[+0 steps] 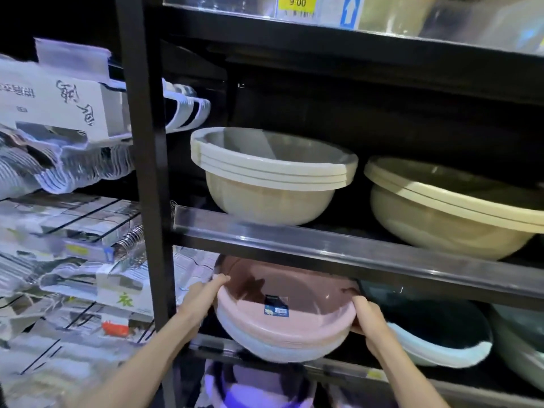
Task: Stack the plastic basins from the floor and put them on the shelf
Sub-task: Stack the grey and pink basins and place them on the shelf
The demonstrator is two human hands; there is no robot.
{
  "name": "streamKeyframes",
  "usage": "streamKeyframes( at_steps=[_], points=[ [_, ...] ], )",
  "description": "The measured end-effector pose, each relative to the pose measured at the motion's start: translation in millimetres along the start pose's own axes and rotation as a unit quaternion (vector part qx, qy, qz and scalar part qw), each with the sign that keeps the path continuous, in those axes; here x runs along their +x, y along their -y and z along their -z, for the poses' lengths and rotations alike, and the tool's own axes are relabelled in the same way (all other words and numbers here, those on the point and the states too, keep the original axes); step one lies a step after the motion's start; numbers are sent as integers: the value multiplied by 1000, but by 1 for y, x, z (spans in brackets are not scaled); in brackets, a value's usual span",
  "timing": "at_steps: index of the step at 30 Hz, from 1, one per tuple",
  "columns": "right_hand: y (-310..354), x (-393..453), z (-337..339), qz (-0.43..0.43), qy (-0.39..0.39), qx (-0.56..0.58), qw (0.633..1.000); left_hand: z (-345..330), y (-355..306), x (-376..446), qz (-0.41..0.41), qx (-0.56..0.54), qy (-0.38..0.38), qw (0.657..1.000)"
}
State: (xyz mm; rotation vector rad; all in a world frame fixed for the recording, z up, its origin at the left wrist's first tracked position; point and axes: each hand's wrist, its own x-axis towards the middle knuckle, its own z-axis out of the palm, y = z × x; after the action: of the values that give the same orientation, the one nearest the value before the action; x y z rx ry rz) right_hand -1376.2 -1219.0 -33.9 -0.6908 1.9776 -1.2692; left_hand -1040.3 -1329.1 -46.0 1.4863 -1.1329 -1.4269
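- Both hands grasp the pink stack (282,316): left hand (203,293) curls over its left rim, right hand (366,319) over its right rim.
- Tilted, the stack sits partway into the lower shelf (323,369).
- Just right lies a blue basin (435,346).
- Above, on the upper shelf (323,245), stand beige basins (270,178).

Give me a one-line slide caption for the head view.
Both hands, left hand and right hand, slide a pink-topped basin stack onto the lower shelf.
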Motion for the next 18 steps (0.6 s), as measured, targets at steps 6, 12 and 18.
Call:
streamKeyframes(
  at_steps=[6, 12, 18],
  points=[
    [-8, 14, -16, -51, -27, 41, 997, -11, 6, 33, 6, -2, -4, 1000],
    [-9, 15, -19, -73, -32, 71, 994, -17, 6, 40, 29, -23, -13, 999],
    [-17, -20, -7, -47, 48, 50, 997, 0, 28, 5, -27, 16, 96, 995]
  ],
)
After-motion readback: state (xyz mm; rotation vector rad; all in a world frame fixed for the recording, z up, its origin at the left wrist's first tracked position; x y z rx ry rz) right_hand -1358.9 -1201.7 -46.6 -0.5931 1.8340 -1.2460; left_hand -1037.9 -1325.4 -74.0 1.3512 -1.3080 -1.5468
